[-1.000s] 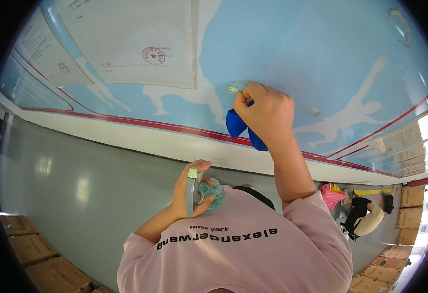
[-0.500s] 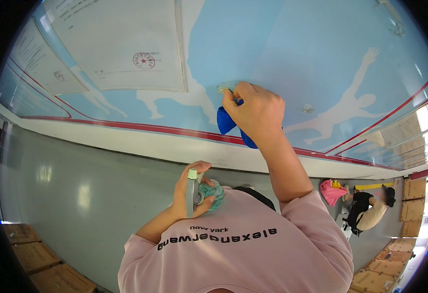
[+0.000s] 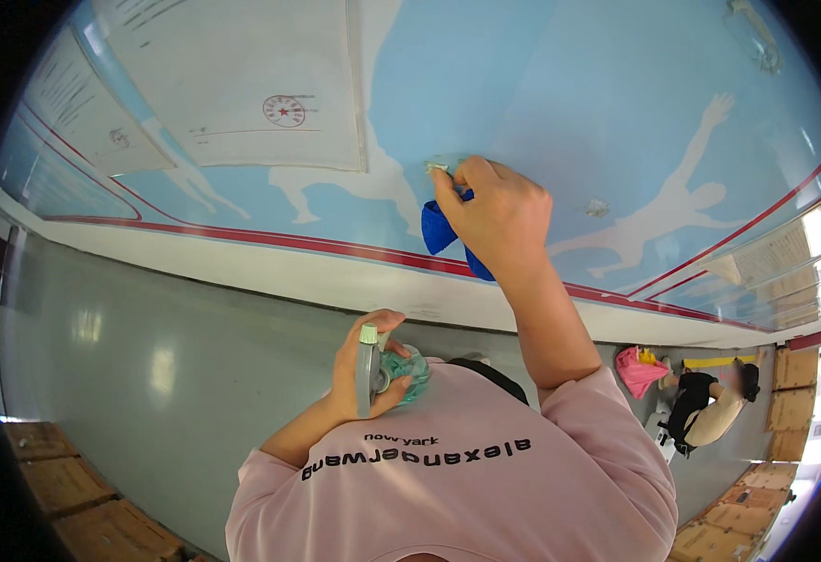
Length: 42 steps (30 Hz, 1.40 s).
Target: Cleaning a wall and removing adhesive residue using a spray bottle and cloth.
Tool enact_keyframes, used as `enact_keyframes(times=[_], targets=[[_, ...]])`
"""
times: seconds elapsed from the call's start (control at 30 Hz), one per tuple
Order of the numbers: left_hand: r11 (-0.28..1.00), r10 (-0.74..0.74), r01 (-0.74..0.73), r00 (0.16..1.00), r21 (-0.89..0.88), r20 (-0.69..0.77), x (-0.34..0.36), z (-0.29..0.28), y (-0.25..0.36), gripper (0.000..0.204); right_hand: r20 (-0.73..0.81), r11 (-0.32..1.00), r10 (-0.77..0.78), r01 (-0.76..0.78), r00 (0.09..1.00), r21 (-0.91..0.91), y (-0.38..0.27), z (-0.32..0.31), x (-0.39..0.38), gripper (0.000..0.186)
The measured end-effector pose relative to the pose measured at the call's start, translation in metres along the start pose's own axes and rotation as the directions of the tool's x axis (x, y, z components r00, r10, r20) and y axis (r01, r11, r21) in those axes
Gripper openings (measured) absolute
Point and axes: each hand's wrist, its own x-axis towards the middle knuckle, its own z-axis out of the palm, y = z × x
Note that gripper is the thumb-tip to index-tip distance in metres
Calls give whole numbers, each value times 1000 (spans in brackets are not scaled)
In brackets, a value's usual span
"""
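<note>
At the left, sheets of paper (image 3: pixel 232 84) hang on the blue wall (image 3: pixel 485 84). Below, the left hand (image 3: pixel 347 370) closes its grip around a grey bottle (image 3: pixel 365 379) with a pale green cap, a crumpled-looking teal piece (image 3: pixel 412 375) just beside it (whether it belongs to the bottle I cannot tell). Further right, the right hand (image 3: pixel 509 215) grips a blue cloth (image 3: pixel 437 228) that hangs near the wall, its thumb at a pale residue patch (image 3: pixel 436 167). That patch is not yet off; a second patch (image 3: pixel 595 207) and a longer streak (image 3: pixel 757 42) at upper right also remain, with no hand on them.
</note>
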Motion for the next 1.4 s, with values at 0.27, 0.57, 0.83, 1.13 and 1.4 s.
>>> enact_keyframes(times=[0.27,0.57,0.83,1.13,1.4], targets=[[1000,21,-22,1000,-11,-5,-1,1,-4,61,-14,999,-18,17,1000,-48,1,3,-1,22],[999,21,-21,1000,-37,-10,-1,1,-4,61,15,999,30,-30,999,-22,-4,-1,3,22],[999,9,-10,1000,-41,-17,-1,0,-4,61,23,999,19,-18,1000,-33,0,0,3,21],[1000,13,-13,1000,-14,3,-1,0,-3,61,12,1000,17,-17,1000,3,-1,-2,2,24],[999,19,-19,1000,-32,-4,-1,1,-4,62,29,1000,-10,10,1000,-11,3,0,0,23]])
